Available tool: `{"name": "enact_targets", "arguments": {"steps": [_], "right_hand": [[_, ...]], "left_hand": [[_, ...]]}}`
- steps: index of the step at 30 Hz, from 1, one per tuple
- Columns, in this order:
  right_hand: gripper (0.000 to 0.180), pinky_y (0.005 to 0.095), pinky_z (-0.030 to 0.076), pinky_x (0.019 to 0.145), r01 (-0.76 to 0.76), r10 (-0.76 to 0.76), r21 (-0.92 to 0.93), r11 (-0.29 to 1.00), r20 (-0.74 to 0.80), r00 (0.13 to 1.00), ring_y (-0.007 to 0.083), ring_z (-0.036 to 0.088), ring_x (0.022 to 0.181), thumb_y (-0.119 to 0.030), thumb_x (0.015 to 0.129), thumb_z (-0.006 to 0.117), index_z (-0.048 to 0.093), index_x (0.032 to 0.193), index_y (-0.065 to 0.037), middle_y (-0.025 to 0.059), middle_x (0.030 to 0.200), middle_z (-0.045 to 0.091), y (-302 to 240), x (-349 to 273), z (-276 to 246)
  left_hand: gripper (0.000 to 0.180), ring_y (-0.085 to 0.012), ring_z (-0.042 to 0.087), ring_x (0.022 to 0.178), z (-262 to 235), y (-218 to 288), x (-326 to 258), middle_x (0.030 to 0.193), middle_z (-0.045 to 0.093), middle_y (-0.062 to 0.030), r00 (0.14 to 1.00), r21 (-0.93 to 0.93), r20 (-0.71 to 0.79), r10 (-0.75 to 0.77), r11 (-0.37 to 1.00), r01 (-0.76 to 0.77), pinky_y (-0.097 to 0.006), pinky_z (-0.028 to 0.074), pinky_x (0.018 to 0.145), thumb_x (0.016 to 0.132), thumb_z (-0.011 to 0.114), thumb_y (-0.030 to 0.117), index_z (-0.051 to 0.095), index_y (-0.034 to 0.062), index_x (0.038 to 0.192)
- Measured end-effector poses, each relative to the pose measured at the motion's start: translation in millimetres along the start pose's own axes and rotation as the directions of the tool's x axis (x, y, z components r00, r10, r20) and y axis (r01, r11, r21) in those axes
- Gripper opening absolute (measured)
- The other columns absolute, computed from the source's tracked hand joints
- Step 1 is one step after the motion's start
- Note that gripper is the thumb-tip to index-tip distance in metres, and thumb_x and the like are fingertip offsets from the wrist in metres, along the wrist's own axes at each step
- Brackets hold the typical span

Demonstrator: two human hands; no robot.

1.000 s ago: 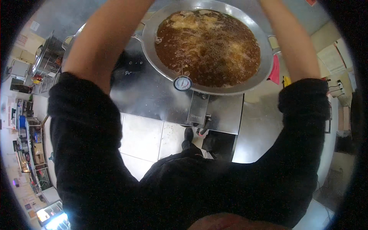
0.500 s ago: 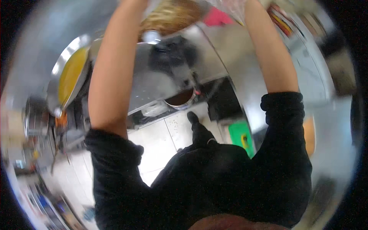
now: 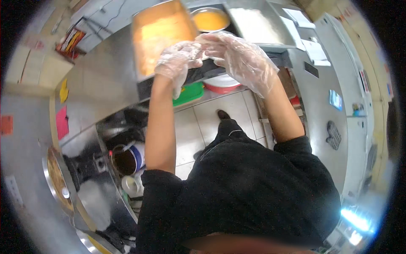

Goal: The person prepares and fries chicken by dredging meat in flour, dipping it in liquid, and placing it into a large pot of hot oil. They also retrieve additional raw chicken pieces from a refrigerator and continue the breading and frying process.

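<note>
Thin clear plastic gloves cover both my hands, which are held up close together over the near edge of the counter. My left hand (image 3: 179, 61) has its fingers loosely bent toward the right, apart, with nothing seen in them. Reaching left toward it, my right hand (image 3: 243, 61) has its fingers stretched out and also appears to hold nothing. Their fingertips nearly meet; whether they touch I cannot tell. Just beyond my left hand is a deep tray (image 3: 137, 48) with orange-yellow food (image 3: 163, 36). Behind the hands stand a round metal bowl (image 3: 229, 21) of yellow liquid and a rectangular metal tray (image 3: 289, 41) of white powder.
A steel counter (image 3: 101, 76) runs along the left, with a pan (image 3: 47, 169) of food farther down. Below it stands a bucket (image 3: 137, 158) of dark liquid. Papers (image 3: 315, 53) and an oven mitt (image 3: 333, 135) lie on the right counter. A green lid (image 3: 190, 94) shows under the front counter.
I have turned to the right, away from the stove and its pans, which now lie at the left. Both gloved hands have come down into view and closer together, before the trays.
</note>
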State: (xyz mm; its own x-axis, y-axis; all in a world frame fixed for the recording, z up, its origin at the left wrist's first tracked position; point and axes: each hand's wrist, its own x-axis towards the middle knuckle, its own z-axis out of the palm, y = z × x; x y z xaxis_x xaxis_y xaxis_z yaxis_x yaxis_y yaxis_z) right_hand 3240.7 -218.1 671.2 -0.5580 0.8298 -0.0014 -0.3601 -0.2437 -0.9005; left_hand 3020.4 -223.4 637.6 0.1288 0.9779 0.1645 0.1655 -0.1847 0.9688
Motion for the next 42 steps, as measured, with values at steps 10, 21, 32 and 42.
{"name": "enact_targets", "arguments": {"steps": [10, 21, 32, 42], "right_hand": [[0.060, 0.0481, 0.031, 0.115, -0.074, 0.120, 0.300, 0.951, -0.140, 0.983, 0.0273, 0.043, 0.136, -0.050, 0.102, 0.048, 0.043, 0.149, -0.015, 0.0093, 0.153, 0.043, -26.8, 45.3, -352.7], [0.050, 0.0449, 0.038, 0.116, 0.035, 0.144, 0.636, 0.771, -0.228, 0.963, 0.0303, 0.053, 0.127, -0.033, 0.106, 0.045, 0.043, 0.145, -0.003, 0.0183, 0.141, 0.052, -21.7, 23.5, -472.0], [0.038, 0.0252, 0.051, 0.076, -0.275, 0.098, -0.370, 0.887, -0.431, 0.897, 0.0108, 0.065, 0.087, -0.032, 0.094, 0.070, 0.069, 0.119, -0.003, 0.0047, 0.096, 0.071, -83.3, 40.0, -497.6], [0.029, 0.0263, 0.049, 0.076, -0.163, 0.038, -0.530, 0.832, -0.238, 0.971, 0.0103, 0.064, 0.086, -0.027, 0.090, 0.075, 0.074, 0.104, -0.002, 0.0053, 0.093, 0.073, -50.5, 102.2, -485.9]], "left_hand": [[0.022, -0.0201, 0.067, 0.092, 254.6, -130.1, 299.1, 0.101, 0.068, -0.0119, 0.940, -0.056, 0.039, -0.340, 0.938, 0.342, -0.032, 0.056, 0.078, 0.090, 0.059, 0.010, 0.070, -0.0018, 0.105], [0.043, -0.0305, 0.061, 0.103, 320.8, -221.9, 474.1, 0.125, 0.063, -0.0176, 0.851, 0.128, -0.130, -0.509, 0.842, 0.524, -0.043, 0.049, 0.090, 0.086, 0.075, 0.028, 0.066, 0.0022, 0.119], [0.076, -0.0503, 0.047, 0.127, 322.0, -89.5, 376.4, 0.140, 0.048, -0.0303, 0.697, -0.590, 0.543, -0.468, 0.378, 0.713, -0.060, 0.040, 0.106, 0.101, 0.038, 0.059, 0.039, -0.0032, 0.145], [0.068, -0.0414, 0.052, 0.124, 300.1, -64.5, 327.9, 0.138, 0.052, -0.0275, 0.778, -0.607, 0.419, -0.467, 0.493, 0.623, -0.058, 0.040, 0.105, 0.104, 0.039, 0.053, 0.041, 0.0020, 0.148]]}}
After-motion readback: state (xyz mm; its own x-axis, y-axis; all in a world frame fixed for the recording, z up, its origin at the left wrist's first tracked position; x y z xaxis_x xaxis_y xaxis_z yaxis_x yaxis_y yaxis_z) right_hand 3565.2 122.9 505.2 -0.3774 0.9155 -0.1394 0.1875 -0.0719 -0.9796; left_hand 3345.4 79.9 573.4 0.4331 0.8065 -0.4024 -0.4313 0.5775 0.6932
